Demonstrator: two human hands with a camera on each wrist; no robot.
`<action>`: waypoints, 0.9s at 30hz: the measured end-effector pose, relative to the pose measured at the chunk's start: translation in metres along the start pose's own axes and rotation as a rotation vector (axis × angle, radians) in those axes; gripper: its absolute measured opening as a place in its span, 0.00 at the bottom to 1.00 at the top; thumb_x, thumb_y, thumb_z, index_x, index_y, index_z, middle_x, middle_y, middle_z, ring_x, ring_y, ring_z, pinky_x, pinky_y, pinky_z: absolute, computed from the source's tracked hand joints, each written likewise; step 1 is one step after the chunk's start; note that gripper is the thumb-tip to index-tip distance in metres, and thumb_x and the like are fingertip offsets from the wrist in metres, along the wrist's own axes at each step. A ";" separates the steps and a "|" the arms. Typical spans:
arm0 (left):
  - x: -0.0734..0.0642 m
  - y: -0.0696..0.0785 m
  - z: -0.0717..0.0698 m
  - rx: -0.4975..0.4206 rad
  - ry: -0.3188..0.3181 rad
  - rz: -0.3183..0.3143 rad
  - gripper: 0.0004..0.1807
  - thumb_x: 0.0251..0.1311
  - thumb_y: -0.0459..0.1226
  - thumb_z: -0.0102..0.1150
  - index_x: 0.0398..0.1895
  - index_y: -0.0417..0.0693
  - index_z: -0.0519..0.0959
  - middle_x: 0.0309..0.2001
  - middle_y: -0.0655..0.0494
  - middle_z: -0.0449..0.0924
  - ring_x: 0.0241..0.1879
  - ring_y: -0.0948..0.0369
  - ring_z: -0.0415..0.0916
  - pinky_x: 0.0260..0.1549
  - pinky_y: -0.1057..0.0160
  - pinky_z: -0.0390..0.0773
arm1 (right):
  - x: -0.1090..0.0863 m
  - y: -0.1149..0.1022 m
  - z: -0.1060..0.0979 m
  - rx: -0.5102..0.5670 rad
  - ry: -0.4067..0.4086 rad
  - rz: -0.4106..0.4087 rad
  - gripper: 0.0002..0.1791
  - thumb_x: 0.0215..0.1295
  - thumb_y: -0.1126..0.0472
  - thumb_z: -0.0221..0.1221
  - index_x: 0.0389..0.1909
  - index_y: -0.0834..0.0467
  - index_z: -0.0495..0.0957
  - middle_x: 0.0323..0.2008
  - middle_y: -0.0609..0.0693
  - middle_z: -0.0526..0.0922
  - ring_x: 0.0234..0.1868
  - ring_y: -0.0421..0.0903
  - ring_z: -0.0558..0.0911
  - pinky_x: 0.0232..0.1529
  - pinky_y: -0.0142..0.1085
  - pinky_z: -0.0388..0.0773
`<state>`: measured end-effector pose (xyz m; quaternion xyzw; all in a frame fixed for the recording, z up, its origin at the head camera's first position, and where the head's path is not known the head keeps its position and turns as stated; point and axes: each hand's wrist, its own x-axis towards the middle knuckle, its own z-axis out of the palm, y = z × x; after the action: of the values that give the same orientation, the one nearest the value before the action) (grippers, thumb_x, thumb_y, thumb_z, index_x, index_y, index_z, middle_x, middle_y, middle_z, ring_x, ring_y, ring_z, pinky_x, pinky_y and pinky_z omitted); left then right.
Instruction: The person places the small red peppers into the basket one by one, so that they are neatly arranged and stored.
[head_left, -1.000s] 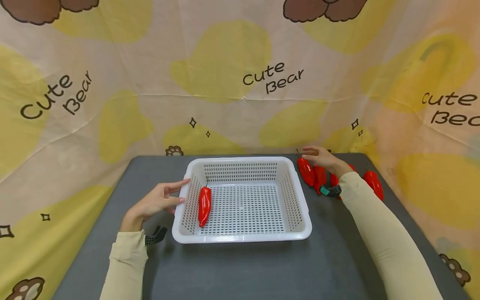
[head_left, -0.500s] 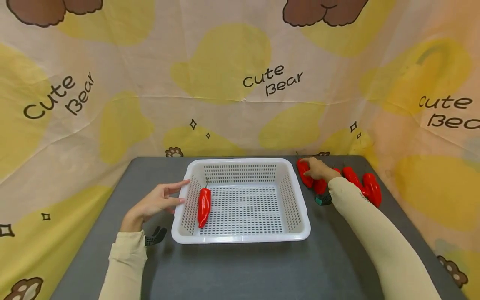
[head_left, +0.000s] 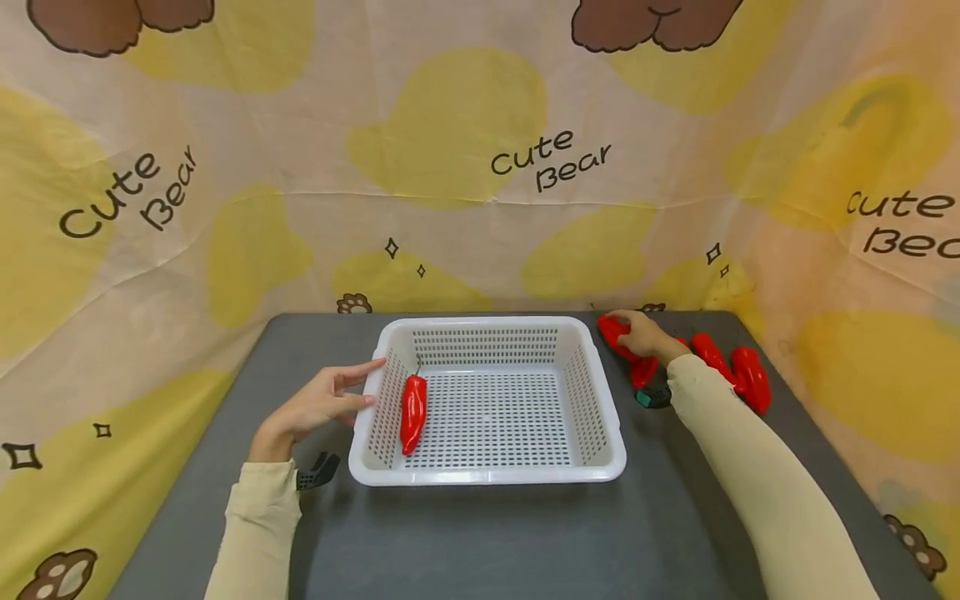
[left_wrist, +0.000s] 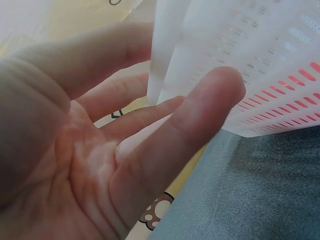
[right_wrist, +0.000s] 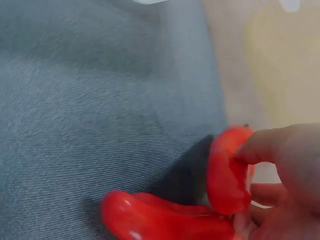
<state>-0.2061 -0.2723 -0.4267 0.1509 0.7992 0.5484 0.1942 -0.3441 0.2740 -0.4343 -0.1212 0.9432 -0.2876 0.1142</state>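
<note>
My right hand [head_left: 647, 337] pinches a red pepper [head_left: 613, 335] at the back right of the table. In the right wrist view that pepper [right_wrist: 230, 172] sits between thumb and fingers, beside another red pepper [right_wrist: 160, 220] lying on the table. My left hand [head_left: 318, 404] touches the left side of a white perforated basket [head_left: 487, 477], its fingers fairly straight. Seen from the left wrist, the thumb [left_wrist: 210, 100] lies along the basket's outer wall. Inside the basket, one red pepper [head_left: 413, 414] lies along the left side.
More red peppers [head_left: 750, 379] lie to the right, partly hidden by my right forearm. A grey cloth [head_left: 480, 542] covers the table. Behind it hangs a printed curtain [head_left: 450, 125], which also runs along both sides.
My right hand has come down onto the pepper nearest the basket and gripped it; the pepper has tilted slightly. The left hand has stayed at the basket.
</note>
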 end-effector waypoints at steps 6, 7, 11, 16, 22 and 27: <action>0.000 0.001 0.000 -0.005 -0.003 0.010 0.39 0.68 0.36 0.62 0.79 0.44 0.58 0.73 0.30 0.64 0.48 0.49 0.86 0.39 0.48 0.89 | -0.005 -0.004 -0.011 0.182 -0.046 0.013 0.36 0.68 0.75 0.44 0.78 0.63 0.53 0.77 0.71 0.52 0.64 0.67 0.67 0.42 0.35 0.71; 0.001 0.000 0.000 -0.003 -0.004 0.009 0.39 0.68 0.36 0.62 0.79 0.45 0.58 0.73 0.31 0.63 0.48 0.49 0.86 0.39 0.48 0.89 | -0.005 -0.004 -0.014 0.213 -0.057 0.023 0.36 0.69 0.75 0.44 0.79 0.62 0.51 0.77 0.71 0.50 0.66 0.68 0.65 0.44 0.37 0.73; 0.002 -0.001 0.001 0.005 0.000 0.001 0.38 0.68 0.36 0.62 0.79 0.46 0.59 0.73 0.31 0.63 0.48 0.49 0.86 0.39 0.48 0.89 | -0.011 -0.004 -0.023 0.333 -0.083 0.035 0.39 0.72 0.74 0.43 0.81 0.57 0.45 0.76 0.73 0.49 0.73 0.71 0.58 0.56 0.43 0.76; 0.000 -0.001 0.002 -0.002 -0.002 0.001 0.39 0.68 0.36 0.62 0.79 0.45 0.58 0.74 0.31 0.62 0.48 0.49 0.86 0.39 0.48 0.89 | -0.021 -0.015 -0.035 0.491 -0.100 -0.008 0.40 0.75 0.73 0.42 0.82 0.52 0.38 0.75 0.72 0.52 0.61 0.61 0.69 0.47 0.34 0.79; 0.000 -0.001 0.001 -0.016 -0.007 0.009 0.39 0.68 0.36 0.62 0.79 0.44 0.57 0.73 0.30 0.63 0.49 0.48 0.85 0.39 0.48 0.89 | -0.031 -0.042 -0.041 0.554 -0.103 -0.095 0.40 0.77 0.67 0.49 0.82 0.49 0.41 0.75 0.69 0.54 0.55 0.54 0.72 0.45 0.34 0.80; 0.002 -0.002 0.001 -0.012 -0.004 0.008 0.39 0.67 0.37 0.63 0.79 0.44 0.58 0.73 0.31 0.62 0.49 0.49 0.85 0.39 0.48 0.89 | -0.036 -0.065 -0.038 0.519 -0.126 -0.154 0.40 0.76 0.63 0.54 0.81 0.48 0.45 0.75 0.67 0.56 0.60 0.58 0.69 0.48 0.34 0.76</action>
<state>-0.2073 -0.2719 -0.4289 0.1540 0.7949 0.5538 0.1943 -0.3106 0.2517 -0.3608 -0.1768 0.8171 -0.5191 0.1779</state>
